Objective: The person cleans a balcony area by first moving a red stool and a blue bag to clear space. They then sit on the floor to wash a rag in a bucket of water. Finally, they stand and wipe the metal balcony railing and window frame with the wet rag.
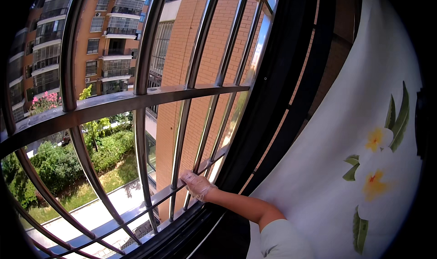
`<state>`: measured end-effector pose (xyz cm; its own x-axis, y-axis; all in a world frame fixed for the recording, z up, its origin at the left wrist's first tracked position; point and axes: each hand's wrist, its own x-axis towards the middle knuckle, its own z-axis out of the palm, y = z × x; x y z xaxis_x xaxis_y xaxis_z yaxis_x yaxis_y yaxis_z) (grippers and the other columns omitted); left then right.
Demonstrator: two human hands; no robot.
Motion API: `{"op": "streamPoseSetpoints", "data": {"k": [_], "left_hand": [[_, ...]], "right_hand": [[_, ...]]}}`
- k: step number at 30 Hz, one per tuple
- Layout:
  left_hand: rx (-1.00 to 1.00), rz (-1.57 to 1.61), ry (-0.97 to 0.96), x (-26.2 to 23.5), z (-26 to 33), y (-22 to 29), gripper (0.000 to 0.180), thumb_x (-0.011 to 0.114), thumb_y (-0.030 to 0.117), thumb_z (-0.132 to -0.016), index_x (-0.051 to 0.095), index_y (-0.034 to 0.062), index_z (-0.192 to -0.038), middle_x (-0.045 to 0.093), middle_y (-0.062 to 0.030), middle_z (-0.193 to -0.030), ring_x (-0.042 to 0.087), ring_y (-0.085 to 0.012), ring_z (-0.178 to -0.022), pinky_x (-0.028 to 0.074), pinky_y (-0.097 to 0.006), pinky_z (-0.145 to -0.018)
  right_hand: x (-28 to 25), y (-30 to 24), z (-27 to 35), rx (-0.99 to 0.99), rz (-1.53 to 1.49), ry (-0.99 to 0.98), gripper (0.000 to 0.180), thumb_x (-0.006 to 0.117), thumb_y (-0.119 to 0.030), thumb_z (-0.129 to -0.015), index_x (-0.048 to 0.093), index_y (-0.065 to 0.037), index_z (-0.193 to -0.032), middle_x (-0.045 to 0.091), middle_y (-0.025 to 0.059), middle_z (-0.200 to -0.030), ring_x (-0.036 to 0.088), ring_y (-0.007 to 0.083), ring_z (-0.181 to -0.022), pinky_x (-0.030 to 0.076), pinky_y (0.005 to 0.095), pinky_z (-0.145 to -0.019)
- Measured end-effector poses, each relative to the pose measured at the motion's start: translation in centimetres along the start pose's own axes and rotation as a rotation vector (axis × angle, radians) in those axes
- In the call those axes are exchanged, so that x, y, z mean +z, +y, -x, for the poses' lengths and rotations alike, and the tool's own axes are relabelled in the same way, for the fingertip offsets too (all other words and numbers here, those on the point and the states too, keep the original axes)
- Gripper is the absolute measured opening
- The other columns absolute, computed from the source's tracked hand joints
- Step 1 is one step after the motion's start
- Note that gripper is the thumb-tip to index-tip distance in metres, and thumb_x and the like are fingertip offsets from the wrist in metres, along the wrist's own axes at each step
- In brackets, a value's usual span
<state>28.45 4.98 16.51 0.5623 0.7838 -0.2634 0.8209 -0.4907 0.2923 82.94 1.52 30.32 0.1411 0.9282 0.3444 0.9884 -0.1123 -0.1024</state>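
Observation:
My right hand (198, 185), in a thin clear plastic glove, is at the lower crossbar (165, 194) of a shiny metal window grille. Its fingers are closed round the bar, close to where an upright bar (181, 143) meets it. Whether anything else is tucked inside the fingers is hidden. The forearm reaches in from the lower right, with a pale sleeve (282, 241) above the elbow. My left hand does not show.
A middle crossbar (159, 96) spans the grille at mid-height. A dark window frame (259, 90) rises right of it. Beside that hangs a white curtain (327, 136) with printed flowers. Outside are a brick wall (175, 54), apartment blocks (111, 35) and green shrubs (57, 161) far below.

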Motion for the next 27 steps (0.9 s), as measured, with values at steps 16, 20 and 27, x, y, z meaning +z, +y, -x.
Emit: {"op": "streamPoseSetpoints", "data": {"k": [16,20,27], "left_hand": [[0.1,0.071,-0.097,-5.6,-3.2,9.5,0.064,0.066,0.039,-0.07,0.045,0.0008,-0.116,0.042,-0.0227,-0.118,0.04,-0.0387,-0.111,0.035,-0.044,-0.092],[0.092,0.074,-0.112,-6.1,-2.6,10.2,0.062,0.065,0.038,-0.071,0.046,0.0005,-0.117,0.044,-0.0232,-0.118,0.041,-0.0386,-0.111,0.036,-0.044,-0.092],[0.057,0.095,-0.136,-6.3,-1.1,11.3,0.06,0.063,0.038,-0.074,0.047,0.0,-0.117,0.047,-0.0241,-0.117,0.044,-0.0384,-0.111,0.037,-0.043,-0.092]], "right_hand": [[-20.8,0.9,3.9,0.836,-2.075,-0.042,0.017,0.055,-0.006,-0.086,0.052,0.002,-0.101,0.056,0.0134,-0.097,0.057,0.0208,-0.085,0.054,0.0291,-0.073],[-25.5,0.2,3.2,0.659,-2.036,0.153,0.015,0.053,0.004,-0.083,0.051,0.007,-0.098,0.053,0.016,-0.101,0.057,0.0223,-0.086,0.052,0.0291,-0.078],[-36.3,-1.8,0.5,0.206,-1.424,1.0,0.017,0.057,0.0,-0.083,0.055,-0.001,-0.1,0.057,0.011,-0.098,0.058,0.0193,-0.089,0.052,0.031,-0.08]]}}
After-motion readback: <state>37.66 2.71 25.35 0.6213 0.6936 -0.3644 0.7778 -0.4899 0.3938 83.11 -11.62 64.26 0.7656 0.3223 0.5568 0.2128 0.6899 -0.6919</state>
